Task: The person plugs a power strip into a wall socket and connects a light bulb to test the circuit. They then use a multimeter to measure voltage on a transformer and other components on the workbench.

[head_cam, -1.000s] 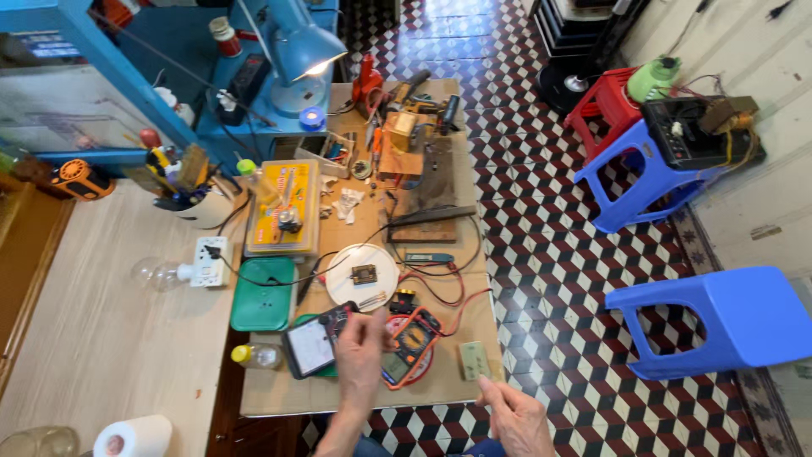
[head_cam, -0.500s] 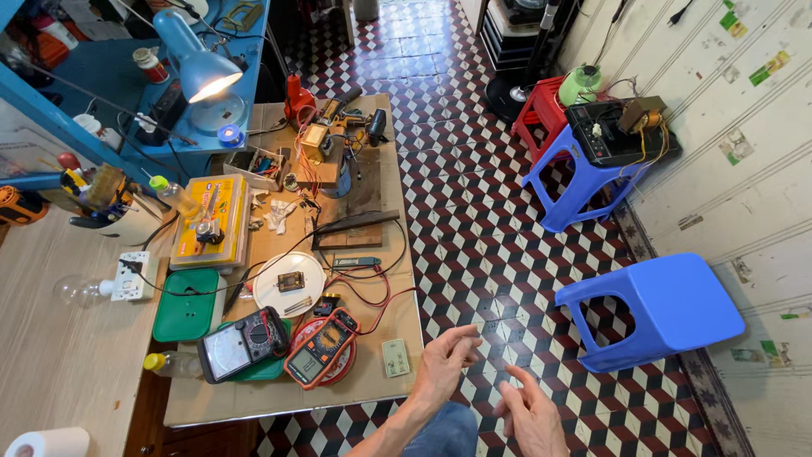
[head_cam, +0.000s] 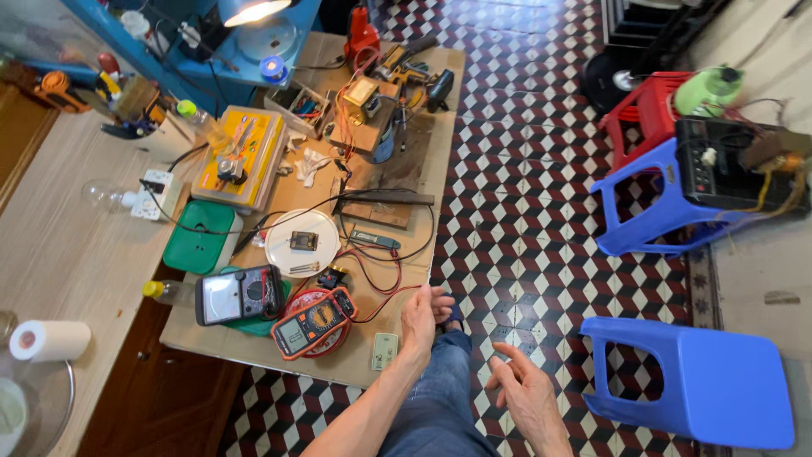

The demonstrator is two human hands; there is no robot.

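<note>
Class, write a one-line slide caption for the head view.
Left hand at the bench edge by an orange multimeter; right hand open over the knee.

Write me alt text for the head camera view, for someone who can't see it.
A seated person's left hand rests open at the edge of a cluttered electronics workbench, beside an orange digital multimeter and a black analog meter, while the right hand hovers empty above the checkered tile floor. Blue plastic stools stand to the right.

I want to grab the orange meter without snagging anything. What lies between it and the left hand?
In the head view, red and black test leads trail across the board between the orange meter and the left hand; a small pale switch plate lies just below.
</note>
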